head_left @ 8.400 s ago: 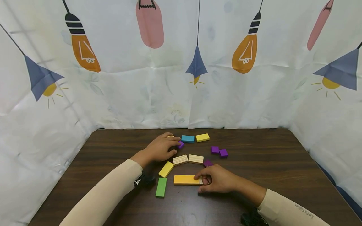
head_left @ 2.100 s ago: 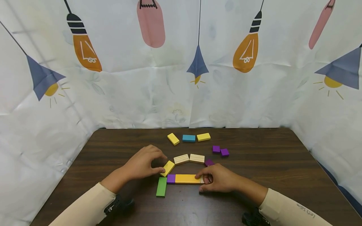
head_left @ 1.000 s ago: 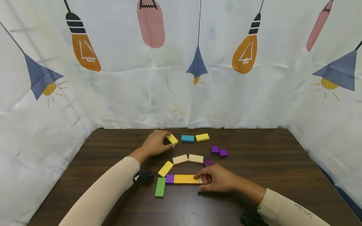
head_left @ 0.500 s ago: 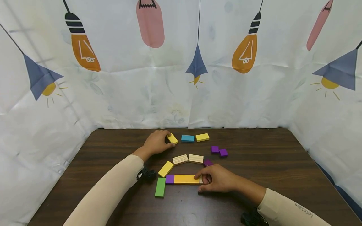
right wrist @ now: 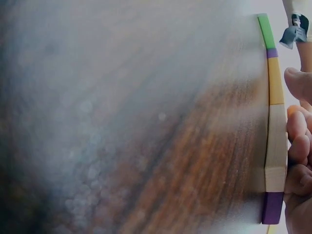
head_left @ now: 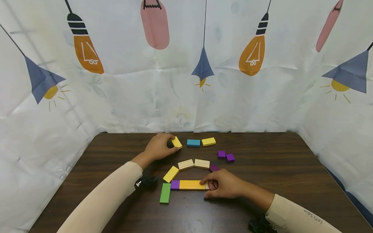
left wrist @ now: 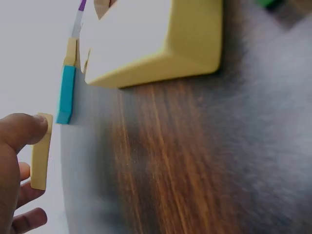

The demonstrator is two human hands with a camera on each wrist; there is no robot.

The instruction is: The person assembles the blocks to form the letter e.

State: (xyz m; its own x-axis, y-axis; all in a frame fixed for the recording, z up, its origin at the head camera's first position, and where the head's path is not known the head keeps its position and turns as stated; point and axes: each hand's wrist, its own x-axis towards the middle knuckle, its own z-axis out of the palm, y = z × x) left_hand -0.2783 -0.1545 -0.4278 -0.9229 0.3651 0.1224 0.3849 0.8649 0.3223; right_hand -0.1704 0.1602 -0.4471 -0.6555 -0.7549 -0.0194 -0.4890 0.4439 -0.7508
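Observation:
At the back of the table, my left hand (head_left: 158, 146) pinches a small yellow block (head_left: 176, 142) between thumb and fingers. In the left wrist view, the thumb lies at one end of this block (left wrist: 41, 156). My right hand (head_left: 225, 184) rests at the right end of a front row, loosely curled, its index fingertip on a longer yellow block (head_left: 190, 185). A pale wooden block (right wrist: 276, 141) beside it is mostly hidden by that hand in the head view. The row continues leftward with a purple block (head_left: 175, 185) and a green block (head_left: 164, 193).
Behind the row curve a yellow block (head_left: 171, 174), two striped wooden blocks (head_left: 193, 164) and a purple block (head_left: 214, 168). A blue block (head_left: 193, 143) and another yellow one (head_left: 208, 141) lie farther back. Two purple cubes (head_left: 225, 156) sit right. A printed cloth (head_left: 175, 106) hangs behind the table.
A purple block has come from the back to between the green and yellow blocks. My left hand has since moved back to the far yellow block, which has turned slightly. The right hand stays put.

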